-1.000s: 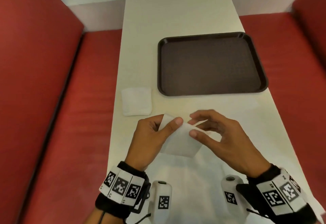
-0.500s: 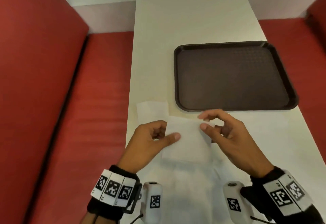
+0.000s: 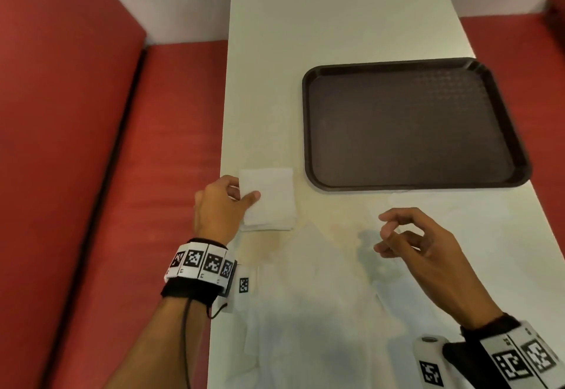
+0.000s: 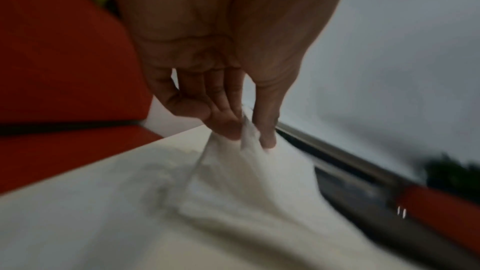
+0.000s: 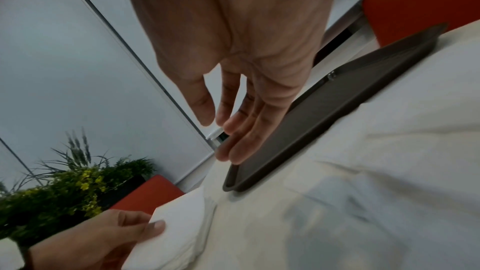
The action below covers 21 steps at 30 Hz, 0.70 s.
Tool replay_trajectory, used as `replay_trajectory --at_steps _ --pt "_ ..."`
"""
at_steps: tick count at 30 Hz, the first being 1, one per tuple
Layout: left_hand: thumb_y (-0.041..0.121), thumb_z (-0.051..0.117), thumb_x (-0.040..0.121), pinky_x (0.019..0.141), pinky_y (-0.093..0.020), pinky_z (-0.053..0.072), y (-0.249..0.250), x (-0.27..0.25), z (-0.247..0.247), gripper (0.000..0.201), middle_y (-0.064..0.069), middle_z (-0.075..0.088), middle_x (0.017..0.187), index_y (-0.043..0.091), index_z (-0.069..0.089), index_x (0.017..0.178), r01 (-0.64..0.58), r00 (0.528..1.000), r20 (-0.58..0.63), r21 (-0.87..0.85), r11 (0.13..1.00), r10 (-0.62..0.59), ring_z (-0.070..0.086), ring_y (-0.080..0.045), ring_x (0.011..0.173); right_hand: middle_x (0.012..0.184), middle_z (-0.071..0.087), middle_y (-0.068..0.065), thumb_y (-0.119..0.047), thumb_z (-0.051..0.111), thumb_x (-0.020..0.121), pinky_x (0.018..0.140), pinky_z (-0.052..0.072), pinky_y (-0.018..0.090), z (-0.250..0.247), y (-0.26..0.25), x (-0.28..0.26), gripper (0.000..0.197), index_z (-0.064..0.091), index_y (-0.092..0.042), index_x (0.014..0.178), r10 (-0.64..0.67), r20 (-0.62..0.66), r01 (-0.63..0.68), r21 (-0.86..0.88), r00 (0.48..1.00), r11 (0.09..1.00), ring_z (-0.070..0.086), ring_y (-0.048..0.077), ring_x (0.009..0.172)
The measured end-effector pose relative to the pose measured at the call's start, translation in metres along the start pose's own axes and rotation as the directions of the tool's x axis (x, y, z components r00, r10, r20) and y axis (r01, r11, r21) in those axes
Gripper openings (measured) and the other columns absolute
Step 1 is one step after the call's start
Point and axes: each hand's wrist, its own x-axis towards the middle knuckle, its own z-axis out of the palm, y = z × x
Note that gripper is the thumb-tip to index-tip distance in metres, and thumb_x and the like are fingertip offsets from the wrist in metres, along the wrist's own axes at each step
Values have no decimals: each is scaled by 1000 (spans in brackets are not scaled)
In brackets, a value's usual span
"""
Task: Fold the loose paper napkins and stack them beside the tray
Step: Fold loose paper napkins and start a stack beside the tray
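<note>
Moved: folded napkin (image 3: 269, 199) now carried left onto the stack beside the tray (image 3: 412, 125), away from table centre.
Left hand (image 3: 218, 208): thumb and fingers pinching the napkin's left edge.
Right hand (image 3: 422, 251): released, fingers loosely curled, holding nothing, above loose napkins (image 3: 321, 312).

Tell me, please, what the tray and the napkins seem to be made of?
The tray looks like moulded plastic: dark brown, matt, with a fine textured floor and a raised rounded rim. The napkins look like thin soft white tissue paper; the one pinched by the left hand drapes limply, with layered edges showing.
</note>
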Motion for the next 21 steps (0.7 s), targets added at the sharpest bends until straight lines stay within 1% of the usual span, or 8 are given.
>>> replay_trajectory --at_steps 5,7,10,13,15,17,19,21 --pt "38 83 77 79 -39 51 -5 -7 7 60 7 64 99 25 53 128 -36 989 -142 84 996 48 63 -20 89 99 68 -14 -40 59 82 75 59 22 -29 6 -13 30 62 -25 107 13 -74 -16 -34 997 999 73 13 83" --pt "40 79 81 79 -41 51 2 -17 8 58 6 60 105 25 51 129 -51 981 -180 126 991 74 62 -19 85 98 68 -15 -35 60 87 75 57 24 -45 7 -21 23 62 -26 107 20 -111 -25 -45 994 999 73 12 83" --pt "43 68 89 72 -35 46 24 -43 19 40 5 59 105 24 56 121 -156 968 -172 154 976 182 59 -13 73 102 67 -11 -24 62 91 75 55 28 -76 20 -35 16 63 -28 107 31 -195 -60 -148 980 987 70 12 86" --pt "39 64 93 69 -33 50 59 -84 49 23 6 59 98 24 61 110 -303 952 -16 112 946 307 58 -7 70 113 59 -2 -26 66 91 76 51 27 -106 47 -51 24 62 -26 114 90 -260 -187 -375 961 908 64 15 94" --pt "36 64 93 68 -30 50 82 -117 77 16 10 58 95 27 62 107 -385 919 121 76 920 374 59 -5 72 125 52 4 -34 66 90 84 52 36 -119 71 -59 39 57 -24 127 102 -269 -257 -641 958 723 57 22 108" --pt "37 63 94 71 -27 49 98 -147 109 16 14 59 99 31 63 108 -439 876 262 89 894 404 59 -5 76 135 45 4 -44 61 91 90 49 36 -123 89 -66 53 48 -25 138 164 -240 -290 -800 957 525 47 22 120" --pt "40 60 95 76 -24 47 107 -171 139 21 15 61 106 31 64 113 -459 844 367 116 881 391 59 -5 86 137 42 1 -52 56 92 92 45 34 -120 104 -68 58 42 -27 142 197 -221 -291 -827 955 482 44 20 122" --pt "41 57 97 81 -23 46 112 -188 163 26 12 62 113 29 63 120 -466 829 414 141 873 376 59 -7 97 133 45 1 -56 57 89 88 45 36 -117 114 -69 59 47 -27 139 143 -237 -277 -815 961 508 47 22 116"
